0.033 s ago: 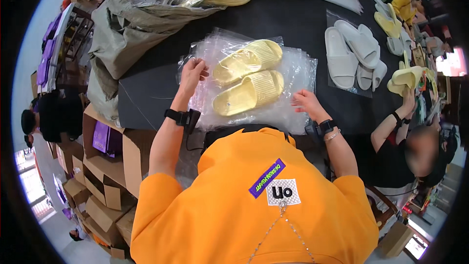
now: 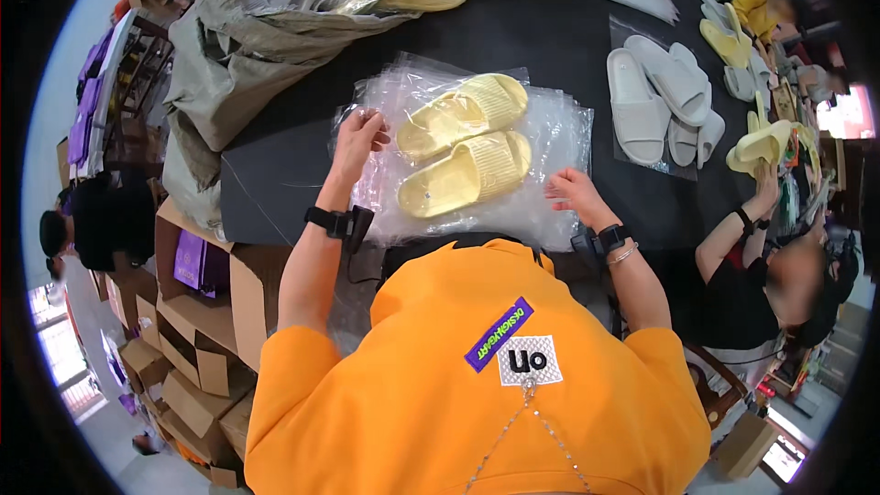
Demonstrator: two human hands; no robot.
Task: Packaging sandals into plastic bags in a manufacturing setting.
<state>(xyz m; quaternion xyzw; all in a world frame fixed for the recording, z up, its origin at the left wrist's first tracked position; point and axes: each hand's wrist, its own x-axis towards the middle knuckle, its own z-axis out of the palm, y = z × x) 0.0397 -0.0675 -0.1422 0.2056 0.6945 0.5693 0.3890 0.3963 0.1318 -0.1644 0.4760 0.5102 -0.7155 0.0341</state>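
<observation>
A pair of pale yellow slippers (image 2: 467, 170), with ribbed straps, lies side by side on a stack of clear plastic bags (image 2: 561, 142) on the dark table. Their toes point right. A film of clear plastic seems to lie around them. At the stack's left edge my left hand (image 2: 362, 139) is held with loosely bent fingers, gripping nothing that I can see. My right hand (image 2: 573, 192) hovers over the right part of the stack, fingers apart and holding nothing. Both hands are clear of the slippers.
Grey slippers (image 2: 639, 108) lie on a clear bag at the right. A grey woven sack (image 2: 229, 64) with bagged slippers stands at the far left. Cardboard boxes (image 2: 257, 298) are on the near left. At right, a co-worker's hand (image 2: 768, 191) holds yellow slippers (image 2: 759, 145).
My left hand has shifted very slightly to the left. My right hand and the yellow slippers stay essentially where they were.
</observation>
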